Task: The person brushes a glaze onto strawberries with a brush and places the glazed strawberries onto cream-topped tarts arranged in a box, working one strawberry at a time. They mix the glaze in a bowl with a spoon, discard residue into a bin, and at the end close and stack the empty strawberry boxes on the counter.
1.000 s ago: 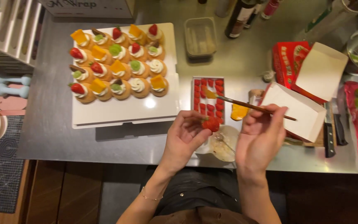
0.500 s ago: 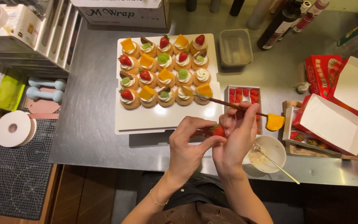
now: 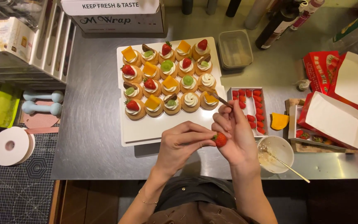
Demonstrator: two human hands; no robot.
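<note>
Red strawberry [image 3: 220,139] sat pinched between left hand [image 3: 182,143] fingers and right hand [image 3: 233,132], which also gripped a thin stick [image 3: 219,99]; on the white tray [image 3: 146,130] above the steel surface [image 3: 92,124], most tartlets [image 3: 166,79] were topped, two bore only cream.

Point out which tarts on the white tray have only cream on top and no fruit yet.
Two tarts: one at the right end of the third row, one second from right in the front row. Both show plain white cream swirls; the rest carry fruit.
</note>
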